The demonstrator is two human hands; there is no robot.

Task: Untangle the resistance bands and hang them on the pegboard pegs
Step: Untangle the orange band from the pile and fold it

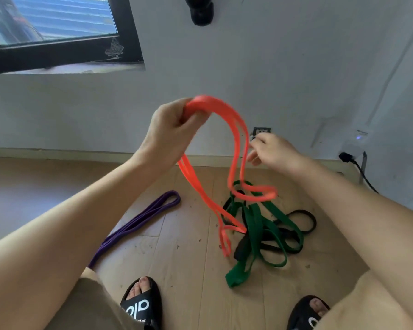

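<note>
Landmark: the green/black pile, i.e. the wide flat green rubber resistance band [255, 225] knotted with a narrower flat black rubber band [305, 221] on the pale wood plank floor [177, 246]. Nearest the camera, below the pile: two feet in black slide sandals w/ white lettering [141, 303], toes toward the pile. Left of the pile, well apart from it: a long thin purple rubber band [138, 225], doubled flat on the floor, lying separate, no twists visible. Directly above the pile: a flat orange rubber band [234, 148], raised in air. Left hand [169, 129] grips its top bend, fingers curled round the doubled strap. Right hand [274, 150] sits just beside the descending strands; thumb and forefinger are close together, but whether they pinch the orange strap cannot be told (motion blur). Orange band drapes in two runs: one drops toward the left edge of the pile and ends in a small twisted loop; the other curls into a loop that overlaps the pile's top in this view; whether it is threaded through the green strap cannot be told. Beyond the pile: skirting, white wall [296, 67], wall socket, dark-framed window upper left. No pegboard or pegs in view. Status est.: early. Purple appears freed; orange appears partly worked loose; green and black still tangled; nothing hung.
</note>
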